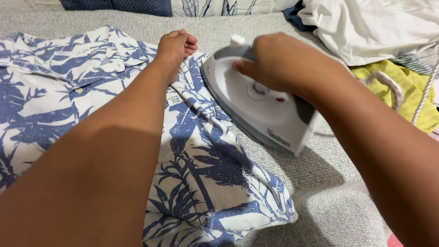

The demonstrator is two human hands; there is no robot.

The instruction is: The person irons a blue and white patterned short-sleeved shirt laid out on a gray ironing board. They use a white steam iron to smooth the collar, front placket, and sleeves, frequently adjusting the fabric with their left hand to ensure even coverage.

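Two hands at work: left hand (176,45) w/ fingers together, pressed flat on blue-and-white leaf-print shirt (201,183) spread over grey padded surface (329,206); right hand (283,64) clamped on handle of white iron (256,98), sitting at shirt's right edge. Progress approx. early; cloth near iron creased, lower hem rumpled; heap of clothes (375,27) lies beyond.

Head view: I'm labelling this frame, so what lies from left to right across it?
Blue-and-white leaf-print shirt → left hand pressing on it → white iron gripped by the right hand → yellow cloth beside a white cord.
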